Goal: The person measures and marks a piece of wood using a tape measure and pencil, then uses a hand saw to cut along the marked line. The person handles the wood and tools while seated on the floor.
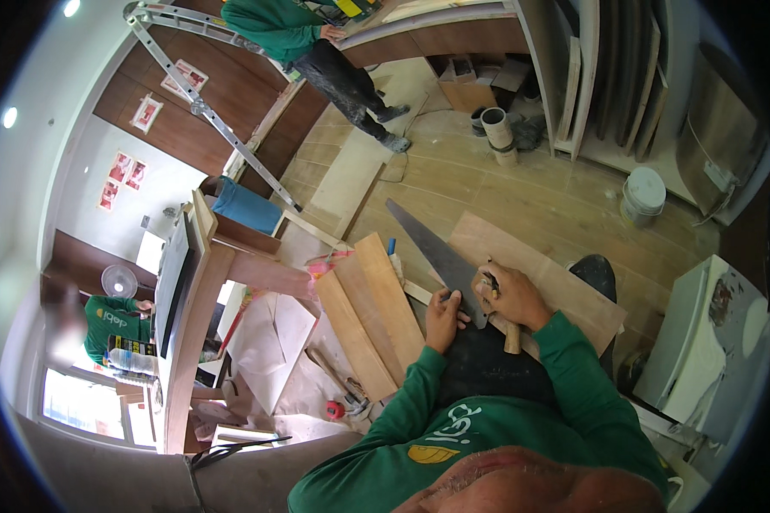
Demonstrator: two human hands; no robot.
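A handsaw lies slantwise over my lap, its grey blade pointing to the far left and its wooden handle near my right wrist. My left hand is closed with its fingertips at the blade's edge, near the handle end. Over the blade's wide end my right hand is curled round a small, dark, thin thing that I cannot make out. Beneath the saw and my right hand, a thin plywood board reaches out to the right.
Wooden boards lie to the left, near a hammer and a red tape measure. A white bucket stands at the right. Beyond are a ladder and a person standing; another person is at the left.
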